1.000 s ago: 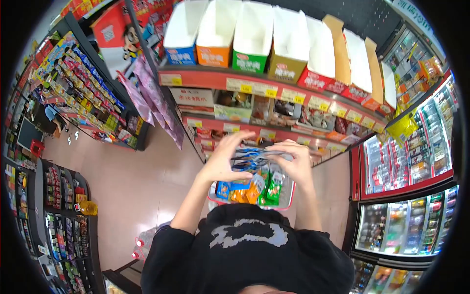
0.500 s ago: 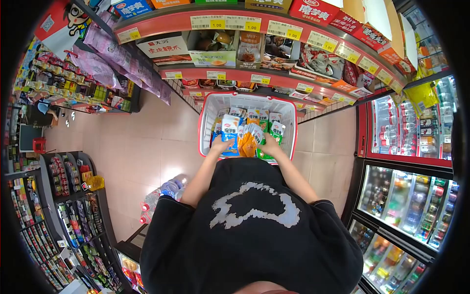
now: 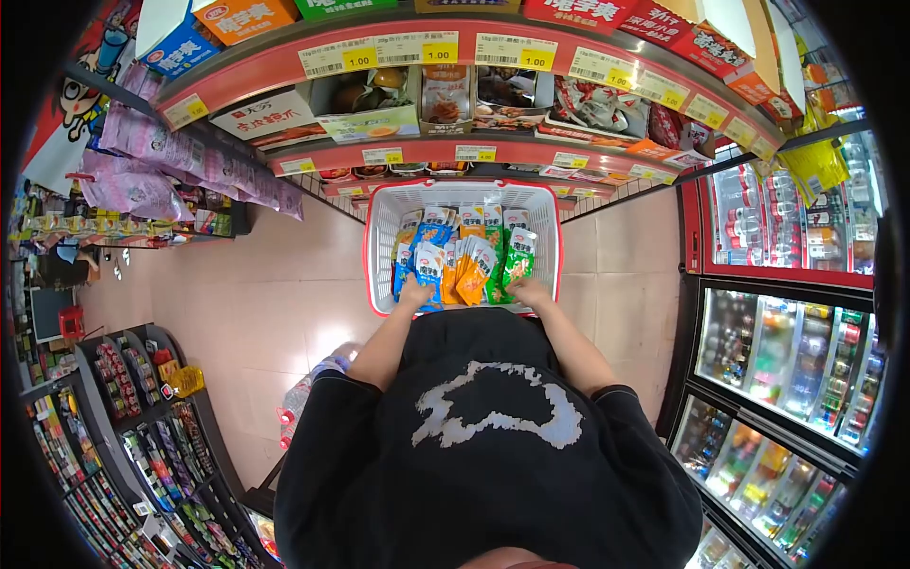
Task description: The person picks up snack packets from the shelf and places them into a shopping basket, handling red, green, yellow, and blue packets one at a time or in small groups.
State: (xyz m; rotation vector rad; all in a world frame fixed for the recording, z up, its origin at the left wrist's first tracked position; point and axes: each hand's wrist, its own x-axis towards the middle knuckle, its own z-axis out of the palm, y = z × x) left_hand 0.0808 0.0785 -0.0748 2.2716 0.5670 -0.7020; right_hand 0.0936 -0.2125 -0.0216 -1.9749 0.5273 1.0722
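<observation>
In front of my body is a white plastic shopping basket with a red rim (image 3: 558, 248), filled with snack packets. My left hand (image 3: 414, 292) is closed at the lower end of a blue snack packet (image 3: 429, 264) near the basket's front left. On the other side, my right hand (image 3: 527, 290) pinches the lower corner of a green snack packet (image 3: 519, 256). Between them lie orange snack packets (image 3: 476, 271), fanned and overlapping. More blue, orange and green packets sit upright behind. My fingertips are partly hidden by the packets and my hands.
Store shelves with price tags (image 3: 517, 53) and snack boxes (image 3: 248, 17) stand just beyond the basket. Glass-door drink coolers (image 3: 777, 356) line the right. A low rack of packaged goods (image 3: 171, 436) and bottles (image 3: 294, 403) are at the left. Purple bags (image 3: 152, 137) hang upper left.
The blue packet has gone lower and leans back in the basket. My right hand has moved away from the orange packets to the green one's corner. The view has shifted slightly.
</observation>
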